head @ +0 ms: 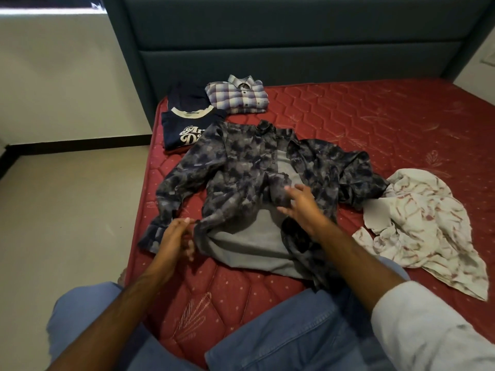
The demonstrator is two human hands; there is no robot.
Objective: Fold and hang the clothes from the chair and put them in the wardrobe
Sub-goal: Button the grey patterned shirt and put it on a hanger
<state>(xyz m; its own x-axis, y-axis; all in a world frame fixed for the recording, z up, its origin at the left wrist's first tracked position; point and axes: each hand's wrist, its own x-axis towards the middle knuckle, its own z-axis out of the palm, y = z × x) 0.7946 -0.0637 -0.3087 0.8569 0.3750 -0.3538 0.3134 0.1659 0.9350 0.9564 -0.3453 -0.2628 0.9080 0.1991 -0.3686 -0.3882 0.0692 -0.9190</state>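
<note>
A bare red quilted mattress (pixel 348 121) filled most of the view, backed by a dark teal padded headboard (pixel 294 41), with pale floor (pixel 67 210) to its left. Spread across the middle of the mattress lay a dark camouflage-patterned shirt (pixel 241 162), collar toward the headboard, front partly open so that its grey inner lining showed, one sleeve stretched out to the left and the other bunched at the right. Just beside that bunched sleeve sat a crumpled white cloth with reddish markings (pixel 417 231). Near the headboard end rested a folded navy T-shirt with white lettering (pixel 184 129), partly overlapped by the camouflage shirt's shoulder, a folded dark garment (pixel 187 96) behind it, and a folded plaid button shirt (pixel 238 96) to their right. The person's knees in blue jeans (pixel 281 333) showed at the bottom. The left hand (pixel 176 236) pinched the lower left hem corner of the camouflage shirt. The right hand (pixel 300 203) was spread, fingers relaxed, over the shirt's front; whether it touched the fabric could not be told.
</note>
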